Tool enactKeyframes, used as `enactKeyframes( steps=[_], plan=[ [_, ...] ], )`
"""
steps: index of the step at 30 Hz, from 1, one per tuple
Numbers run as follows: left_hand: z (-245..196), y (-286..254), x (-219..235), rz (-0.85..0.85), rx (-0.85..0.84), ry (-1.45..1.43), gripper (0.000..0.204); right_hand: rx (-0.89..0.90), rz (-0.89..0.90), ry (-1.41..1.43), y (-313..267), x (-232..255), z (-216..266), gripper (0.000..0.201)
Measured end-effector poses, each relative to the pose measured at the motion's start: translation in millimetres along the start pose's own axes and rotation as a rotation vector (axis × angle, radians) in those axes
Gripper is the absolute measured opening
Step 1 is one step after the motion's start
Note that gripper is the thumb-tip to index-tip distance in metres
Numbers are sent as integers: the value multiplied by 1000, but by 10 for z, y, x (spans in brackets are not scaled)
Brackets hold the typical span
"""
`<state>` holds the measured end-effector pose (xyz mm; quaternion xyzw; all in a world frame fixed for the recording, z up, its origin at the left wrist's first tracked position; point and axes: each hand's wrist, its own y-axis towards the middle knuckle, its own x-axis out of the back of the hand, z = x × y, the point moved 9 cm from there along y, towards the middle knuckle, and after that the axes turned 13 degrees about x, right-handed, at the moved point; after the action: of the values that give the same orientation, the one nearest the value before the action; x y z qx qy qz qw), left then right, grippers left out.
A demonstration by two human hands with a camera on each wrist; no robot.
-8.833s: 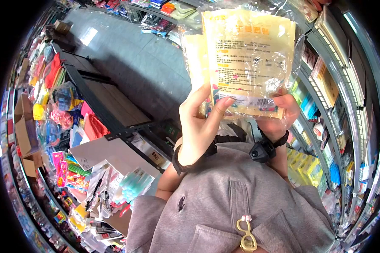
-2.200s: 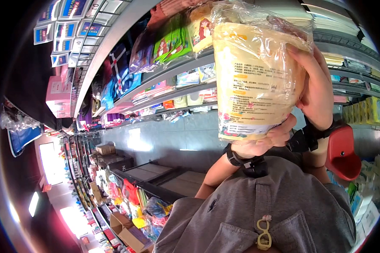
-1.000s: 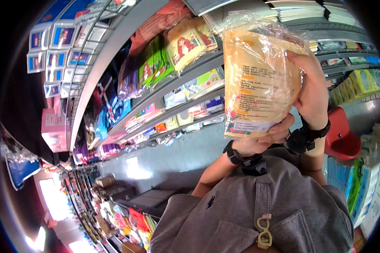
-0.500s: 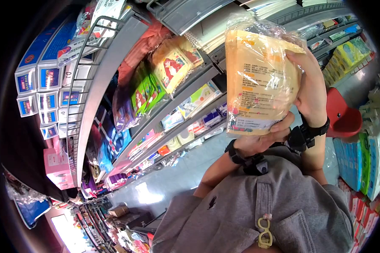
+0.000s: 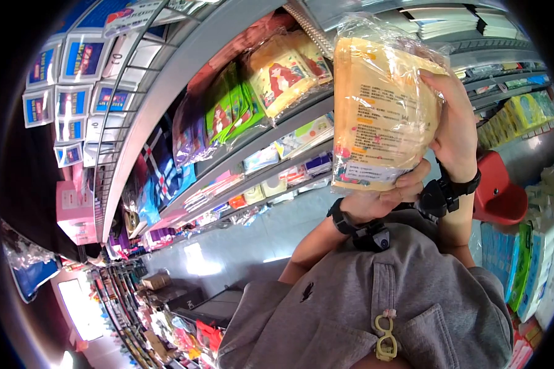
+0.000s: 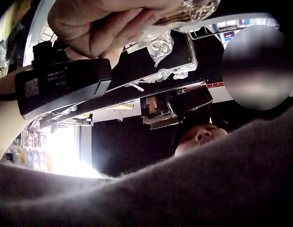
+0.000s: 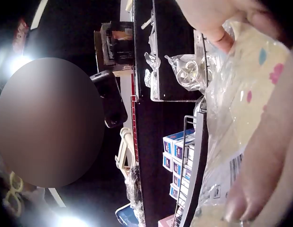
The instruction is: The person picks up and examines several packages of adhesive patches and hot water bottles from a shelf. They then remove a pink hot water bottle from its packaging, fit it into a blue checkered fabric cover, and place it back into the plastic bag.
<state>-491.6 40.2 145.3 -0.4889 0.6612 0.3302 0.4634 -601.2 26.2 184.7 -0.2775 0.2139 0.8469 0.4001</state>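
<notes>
Packet [image 5: 378, 111], cream, flat-faced and sleeved in glossy, crinkled film, sits between 2 hands: the right hand [image 5: 460, 126] grips its side, while the left hand [image 5: 372, 204] curls fingers at its lower corner. Apparently, the step is holding it up; moving it calls for steady support below. Beyond the soft grey shirt [image 5: 335, 295] lie shiny green pouches [image 5: 235, 111], then smooth floor [image 5: 271, 227].

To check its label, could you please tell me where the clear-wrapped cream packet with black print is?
In the head view, the clear-wrapped cream packet is right of centre, left hand at its bottom, right hand at its right side.
</notes>
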Motion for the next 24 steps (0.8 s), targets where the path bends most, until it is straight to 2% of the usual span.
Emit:
enactKeyframes(
  steps=[4, 7, 8, 9, 11, 13, 14, 15, 16, 17, 18, 20, 22, 24],
  plan=[
    [-94, -137, 3, -70, -92, 48, 26, 32, 142, 33, 23, -215, -58, 29],
    [-122, -246, 77, 31, -54, -23, 33, 155, 214, -136, 13, -312, -153, 28],
    [-175, -361, 213, -115, -164, 180, 36, 174, 232, -294, 36, -274, -203, 28],
    [-175, -538, 341, -265, -276, 380, 40, 143, 213, -244, -10, -401, -213, 33],
    [-404, -873, 456, -512, -523, 448, 43, 149, 313, -404, -73, -489, -307, 48],
    [-669, -1287, 420, -778, -781, 519, 49, 321, 429, -539, -165, -729, -212, 57],
    [-809, -1448, 332, -957, -813, 745, 44, 334, 469, -447, -231, -803, -255, 56],
    [-939, -1612, 243, -1162, -832, 956, 40, 312, 561, -481, -308, -829, -326, 54],
    [-1062, -1805, 250, -1391, -805, 1006, 35, 290, 655, -517, -369, -848, -411, 53],
    [-1125, -1873, 173, -1425, -846, 1108, 30, 423, 680, -533, -400, -888, -404, 53],
    [-1144, -1904, 182, -1329, -962, 948, 29, 340, 615, -423, -368, -905, -429, 53],
    [-1258, -1949, 29, -1476, -1039, 1148, 28, 168, 483, -207, -339, -993, -524, 53],
    [-1487, -1942, 129, -1403, -1143, 1038, 28, 272, 430, -247, -275, -1052, -464, 53],
    [-1750, -1787, 146, -1387, -952, 950, 28, 530, 567, -538, -234, -1137, -390, 51]
  ],
)
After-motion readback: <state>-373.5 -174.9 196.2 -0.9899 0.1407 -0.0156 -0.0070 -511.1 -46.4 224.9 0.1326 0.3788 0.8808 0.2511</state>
